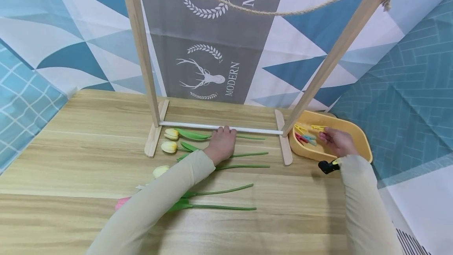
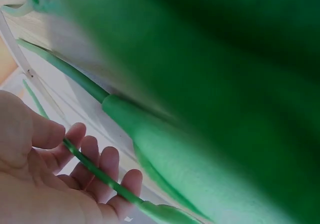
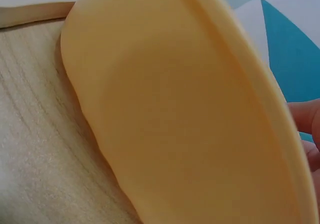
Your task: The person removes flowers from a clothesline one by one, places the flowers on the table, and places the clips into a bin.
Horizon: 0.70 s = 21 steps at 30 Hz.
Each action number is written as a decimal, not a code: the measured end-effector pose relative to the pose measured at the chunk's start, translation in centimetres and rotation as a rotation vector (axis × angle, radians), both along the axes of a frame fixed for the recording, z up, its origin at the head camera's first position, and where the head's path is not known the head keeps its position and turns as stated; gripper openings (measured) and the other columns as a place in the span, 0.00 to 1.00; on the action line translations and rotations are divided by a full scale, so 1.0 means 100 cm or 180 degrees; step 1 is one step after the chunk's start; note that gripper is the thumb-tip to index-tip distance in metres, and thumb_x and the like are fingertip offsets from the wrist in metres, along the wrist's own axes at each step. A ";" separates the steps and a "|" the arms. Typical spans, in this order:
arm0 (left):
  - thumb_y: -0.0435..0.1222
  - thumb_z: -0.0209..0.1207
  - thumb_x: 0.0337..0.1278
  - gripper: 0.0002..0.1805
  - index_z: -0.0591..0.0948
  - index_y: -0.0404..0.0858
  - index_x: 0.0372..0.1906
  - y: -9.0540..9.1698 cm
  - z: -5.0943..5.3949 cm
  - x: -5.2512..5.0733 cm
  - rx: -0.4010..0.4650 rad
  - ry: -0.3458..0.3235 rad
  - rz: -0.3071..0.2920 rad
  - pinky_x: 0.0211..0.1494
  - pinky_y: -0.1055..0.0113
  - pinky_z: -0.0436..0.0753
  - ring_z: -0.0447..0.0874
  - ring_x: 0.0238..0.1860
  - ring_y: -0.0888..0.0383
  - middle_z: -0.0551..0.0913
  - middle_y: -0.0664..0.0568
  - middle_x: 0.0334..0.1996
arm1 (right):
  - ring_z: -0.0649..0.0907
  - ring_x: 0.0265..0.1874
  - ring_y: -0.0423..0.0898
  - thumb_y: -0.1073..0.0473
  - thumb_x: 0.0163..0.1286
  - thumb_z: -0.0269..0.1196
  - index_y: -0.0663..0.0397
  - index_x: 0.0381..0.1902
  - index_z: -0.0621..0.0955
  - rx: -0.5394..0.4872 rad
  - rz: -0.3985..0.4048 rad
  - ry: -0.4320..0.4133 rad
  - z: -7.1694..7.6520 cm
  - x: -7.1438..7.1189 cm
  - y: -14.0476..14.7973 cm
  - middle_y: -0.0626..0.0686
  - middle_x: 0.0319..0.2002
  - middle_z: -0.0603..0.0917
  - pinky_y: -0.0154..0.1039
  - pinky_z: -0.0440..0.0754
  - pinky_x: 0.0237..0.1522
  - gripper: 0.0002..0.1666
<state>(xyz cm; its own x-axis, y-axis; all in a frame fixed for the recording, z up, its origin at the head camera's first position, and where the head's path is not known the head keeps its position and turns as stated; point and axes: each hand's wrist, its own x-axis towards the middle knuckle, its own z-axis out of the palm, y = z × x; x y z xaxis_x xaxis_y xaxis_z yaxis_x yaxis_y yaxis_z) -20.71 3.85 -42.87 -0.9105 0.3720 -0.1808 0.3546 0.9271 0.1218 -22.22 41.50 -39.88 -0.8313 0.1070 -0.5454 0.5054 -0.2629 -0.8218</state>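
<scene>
In the head view my left hand [image 1: 222, 145] is over the farthest yellow-white tulip [image 1: 171, 133], beside the white rod. The left wrist view shows its green stem [image 2: 92, 168] lying across the curled fingers, with the thumb against it. More tulips lie below in a column, and a pink one [image 1: 122, 203] is partly hidden by my left sleeve. At the right, my right hand [image 1: 339, 141] reaches into a yellow basket [image 1: 364, 145] and pinches a yellow clothespin [image 1: 318, 128]. Red, blue and yellow clothespins [image 1: 305, 139] lie in the basket. Its wall hides most of that hand in the right wrist view.
A wooden frame stands at the back, with a left post [image 1: 141, 46], a right post [image 1: 334, 58] and the white rod [image 1: 219, 127] low between them. A rope [image 1: 262, 12] sags across above. Patterned cloth [image 1: 209, 78] hangs behind the wooden table [image 1: 70, 160].
</scene>
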 end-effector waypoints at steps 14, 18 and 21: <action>0.30 0.45 0.66 0.20 0.68 0.39 0.62 -0.001 0.001 0.003 -0.0040 -0.0168 0.0133 0.58 0.49 0.70 0.68 0.58 0.45 0.70 0.41 0.56 | 0.78 0.24 0.40 0.59 0.73 0.48 0.56 0.38 0.72 0.0572 0.0487 -0.0432 -0.003 -0.015 -0.005 0.48 0.23 0.79 0.32 0.78 0.33 0.07; 0.30 0.45 0.67 0.20 0.68 0.39 0.62 0.000 0.002 0.004 -0.0095 -0.0164 0.0099 0.58 0.50 0.71 0.68 0.58 0.46 0.70 0.42 0.57 | 0.76 0.24 0.40 0.58 0.74 0.46 0.55 0.37 0.72 0.0835 0.0686 -0.0485 -0.007 -0.016 -0.003 0.47 0.22 0.77 0.33 0.77 0.31 0.09; 0.31 0.45 0.66 0.20 0.68 0.39 0.62 0.001 0.004 0.005 -0.0099 -0.0166 0.0103 0.58 0.50 0.71 0.68 0.59 0.46 0.70 0.42 0.58 | 0.76 0.23 0.39 0.57 0.73 0.47 0.56 0.39 0.72 0.1102 0.0738 -0.0497 -0.011 -0.017 -0.002 0.45 0.21 0.77 0.32 0.78 0.31 0.09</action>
<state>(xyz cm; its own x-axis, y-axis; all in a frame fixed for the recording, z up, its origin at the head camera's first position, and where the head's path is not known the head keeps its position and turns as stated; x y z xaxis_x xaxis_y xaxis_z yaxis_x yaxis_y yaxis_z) -20.20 3.94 -42.51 -0.9110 0.3360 -0.2393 0.3183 0.9415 0.1104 -23.97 41.35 -41.02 -0.7653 0.1259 -0.6312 0.6436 0.1492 -0.7506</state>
